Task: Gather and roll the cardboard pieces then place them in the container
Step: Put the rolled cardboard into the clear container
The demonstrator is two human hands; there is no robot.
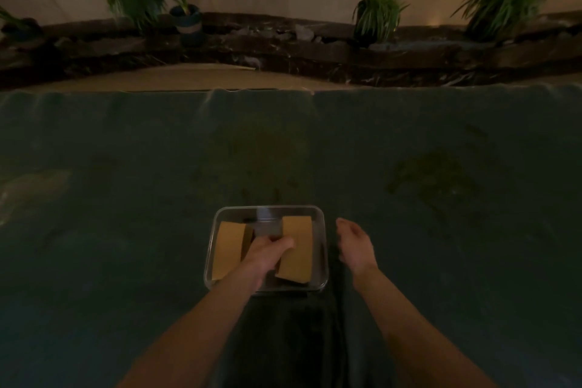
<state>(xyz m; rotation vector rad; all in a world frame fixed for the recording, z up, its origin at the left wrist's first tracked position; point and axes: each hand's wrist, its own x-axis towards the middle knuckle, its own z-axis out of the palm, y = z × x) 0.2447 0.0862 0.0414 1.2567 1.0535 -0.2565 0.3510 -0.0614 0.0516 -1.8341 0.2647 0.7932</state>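
Two tan cardboard pieces (231,249) in clear rectangular container (324,249), long axes 12-to-6, flank my left hand (267,253) grasping the right piece; right hand (356,246) empty, at 3 o'clock.

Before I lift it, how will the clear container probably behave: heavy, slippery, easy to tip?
The clear container looks thin-walled and holds only cardboard pieces, so probably light. Its smooth walls may be slippery. It is low and wide on the cloth, so tipping seems unlikely.

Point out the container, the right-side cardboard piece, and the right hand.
container (322,231): head view, right rim.
right-side cardboard piece (299,227): head view, upper flat face.
right hand (354,246): head view, back of the hand.
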